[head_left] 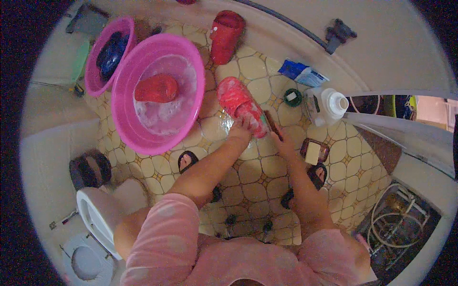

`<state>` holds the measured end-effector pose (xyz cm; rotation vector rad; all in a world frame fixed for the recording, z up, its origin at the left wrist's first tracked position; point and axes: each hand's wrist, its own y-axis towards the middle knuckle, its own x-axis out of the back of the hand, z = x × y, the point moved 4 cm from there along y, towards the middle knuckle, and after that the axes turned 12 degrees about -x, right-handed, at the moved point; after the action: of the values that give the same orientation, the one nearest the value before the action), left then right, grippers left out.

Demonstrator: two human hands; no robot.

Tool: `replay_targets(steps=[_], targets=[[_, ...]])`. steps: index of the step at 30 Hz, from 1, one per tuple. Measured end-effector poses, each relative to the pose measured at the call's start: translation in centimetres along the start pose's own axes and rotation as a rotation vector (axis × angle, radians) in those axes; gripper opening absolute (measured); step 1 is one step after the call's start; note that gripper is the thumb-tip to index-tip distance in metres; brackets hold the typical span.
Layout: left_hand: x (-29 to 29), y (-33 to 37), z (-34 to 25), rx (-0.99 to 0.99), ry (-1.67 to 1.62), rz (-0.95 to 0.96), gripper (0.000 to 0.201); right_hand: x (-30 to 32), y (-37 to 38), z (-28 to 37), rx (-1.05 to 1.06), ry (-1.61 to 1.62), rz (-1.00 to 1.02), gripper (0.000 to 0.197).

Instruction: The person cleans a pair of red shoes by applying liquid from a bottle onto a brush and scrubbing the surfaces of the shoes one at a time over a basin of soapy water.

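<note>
My left hand (242, 127) grips a red slide slipper (233, 94) near one end and holds it above the tiled floor. White foam streaks the slipper. In my right hand (282, 144) is a dark, narrow brush (272, 125), held close along the slipper's right side. A bit of green shows between the two; I cannot make out what it is. Left of my hands, a second red slipper (155, 88) lies in soapy water inside a large pink basin (122, 125). Another red slipper (227, 37) leans by the far wall.
Behind the pink basin stands a smaller pink basin (90, 76) with dark blue contents. To the right are a blue packet (301, 72), a green lid-like round (292, 97), a white jug (326, 106) and a soap bar (312, 153) in a dish. A toilet (98, 217) stands lower left.
</note>
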<state>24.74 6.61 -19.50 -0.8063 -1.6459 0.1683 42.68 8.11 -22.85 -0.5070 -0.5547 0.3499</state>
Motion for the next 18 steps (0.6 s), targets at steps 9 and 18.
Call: replay_targets(steps=[9, 18], targets=[[-0.7, -0.3, 0.0, 0.000, 0.057, -0.087, 0.046, -1.5, 1.7, 6.0, -0.105, -0.019, -0.082, 0.051], [-2.2, -0.9, 1.7, -0.003, 0.067, -0.199, 0.045, -0.8, -4.5, 4.3, 0.004, -0.208, -0.131, 0.054]])
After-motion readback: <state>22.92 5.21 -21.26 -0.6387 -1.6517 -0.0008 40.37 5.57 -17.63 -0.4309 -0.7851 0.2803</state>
